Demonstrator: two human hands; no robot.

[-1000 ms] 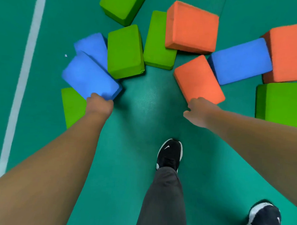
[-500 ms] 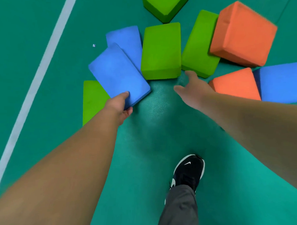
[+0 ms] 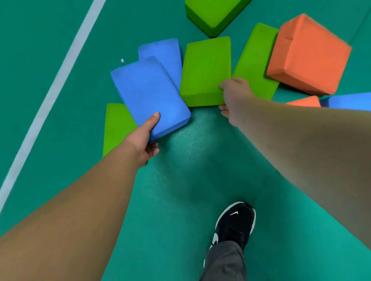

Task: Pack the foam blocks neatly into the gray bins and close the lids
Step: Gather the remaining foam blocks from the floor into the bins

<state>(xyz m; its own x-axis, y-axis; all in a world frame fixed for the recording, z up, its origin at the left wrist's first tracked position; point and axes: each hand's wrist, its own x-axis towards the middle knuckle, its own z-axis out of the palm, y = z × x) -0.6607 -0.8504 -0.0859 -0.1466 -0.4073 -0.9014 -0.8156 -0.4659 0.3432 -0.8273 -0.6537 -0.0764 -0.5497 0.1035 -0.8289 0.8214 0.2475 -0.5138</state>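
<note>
- The left hand (image 3: 145, 136) has hold of the blue block (image 3: 148, 92) by its near corner. The thumb lies flat on top and the fingers are curled underneath.
- That blue block sits tilted. It leans over a second blue block (image 3: 163, 50) at its far end and overhangs a flat green block (image 3: 116, 124) at the near end.
- The right hand (image 3: 235, 100) is closed round the near right corner of the middle green block (image 3: 204, 71), with fingers on top and below. From here it looks like a light pinch rather than a full grip.
- To my eye the step is lifting one block in each hand. Foam gives, so a corner pinch may let the block droop or twist.
- Sliding each hand further along the edge before raising would likely hold the blocks level.
- Lift the green one straight up, since it lies just beside another green slab and near the orange block (image 3: 307, 54).
- No gray bin shows anywhere on this stretch of floor (image 3: 190, 161), so both blocks have to be carried elsewhere.
</note>
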